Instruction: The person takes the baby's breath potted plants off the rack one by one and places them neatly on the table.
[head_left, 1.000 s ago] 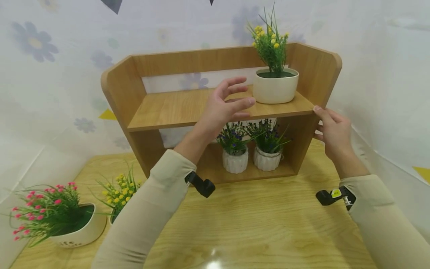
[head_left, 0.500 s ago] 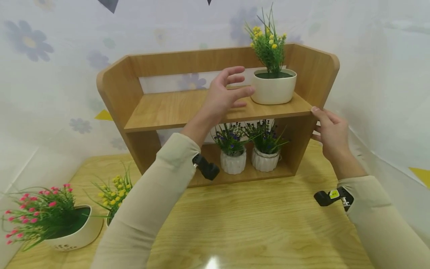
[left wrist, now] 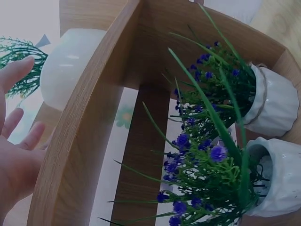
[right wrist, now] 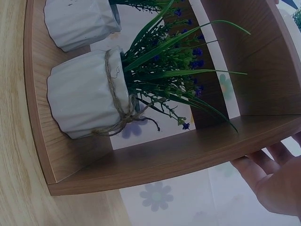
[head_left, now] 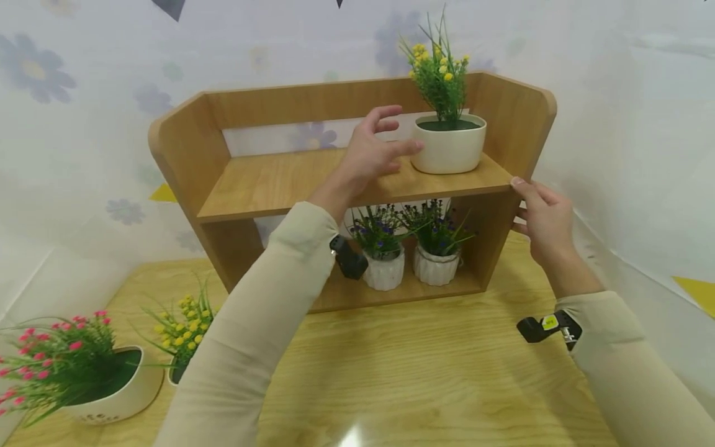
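A white oval pot (head_left: 449,149) with yellow flowers stands upright on the right part of the upper board of a wooden desk shelf (head_left: 262,180). My left hand (head_left: 371,148) hovers just left of this pot, fingers spread and bent, nothing held. Its thumb overlaps the pot's edge in the head view; I cannot tell if they touch. My right hand (head_left: 550,220) grips the shelf's right side panel at its front edge, thumb in front and fingers on the outer face. Below, two white ribbed pots, one left (head_left: 384,271) and one right (head_left: 437,267), hold purple flowers.
On the wooden table (head_left: 424,366), a white oval pot with pink flowers (head_left: 120,391) sits at the front left. Beside it, a pot of yellow flowers (head_left: 187,329) is partly hidden by the left sleeve. A flowered sheet (head_left: 313,43) hangs behind the shelf.
My left hand has risen slightly and come a little closer to the upper pot, its forearm lifting too. The whole head view has shifted slightly. The right hand keeps its place on the shelf.
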`<state>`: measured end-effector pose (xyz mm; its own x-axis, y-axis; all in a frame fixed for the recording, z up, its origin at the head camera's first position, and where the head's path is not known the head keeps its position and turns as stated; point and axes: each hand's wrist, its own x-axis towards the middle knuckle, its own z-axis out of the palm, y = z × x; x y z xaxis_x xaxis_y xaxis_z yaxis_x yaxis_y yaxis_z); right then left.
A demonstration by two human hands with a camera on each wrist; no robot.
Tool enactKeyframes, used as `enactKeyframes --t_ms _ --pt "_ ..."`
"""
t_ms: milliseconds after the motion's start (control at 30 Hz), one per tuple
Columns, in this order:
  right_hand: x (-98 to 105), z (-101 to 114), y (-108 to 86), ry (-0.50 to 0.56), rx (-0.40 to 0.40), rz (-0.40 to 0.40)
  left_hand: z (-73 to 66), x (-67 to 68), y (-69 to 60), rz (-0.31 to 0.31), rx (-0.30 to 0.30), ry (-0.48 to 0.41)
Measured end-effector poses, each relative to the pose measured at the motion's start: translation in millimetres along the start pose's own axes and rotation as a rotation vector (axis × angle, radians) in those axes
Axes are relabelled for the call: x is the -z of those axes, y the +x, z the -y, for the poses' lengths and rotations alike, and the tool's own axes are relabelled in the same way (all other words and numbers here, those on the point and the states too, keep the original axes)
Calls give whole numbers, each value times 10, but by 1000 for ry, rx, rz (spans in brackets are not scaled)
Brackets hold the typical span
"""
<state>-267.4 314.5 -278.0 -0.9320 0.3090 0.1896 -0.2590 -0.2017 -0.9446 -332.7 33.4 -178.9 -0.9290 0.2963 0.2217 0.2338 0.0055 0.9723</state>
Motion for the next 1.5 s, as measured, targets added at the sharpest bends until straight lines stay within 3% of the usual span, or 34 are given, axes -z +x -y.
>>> enactKeyframes --t_ms 267,600,833,1033,1300,1500 --pt "-15 -3 -27 -15 3 -12 -48 -36 110 24 25 95" --pt "-58 -1 -70 -49 6 -21 -19 -93 214 54 -24 275" --pt "-99 -3 -98 -92 -6 -28 -9 -95 251 46 -60 306" --pt "-129 1 -111 -170 -10 -54 -10 -57 250 82 -45 338" --pt "-137 -7 -131 -85 2 -34 -16 -61 247 111 -36 389" --pt "-150 0 -135 -150 10 -56 -6 -66 254 107 -28 402"
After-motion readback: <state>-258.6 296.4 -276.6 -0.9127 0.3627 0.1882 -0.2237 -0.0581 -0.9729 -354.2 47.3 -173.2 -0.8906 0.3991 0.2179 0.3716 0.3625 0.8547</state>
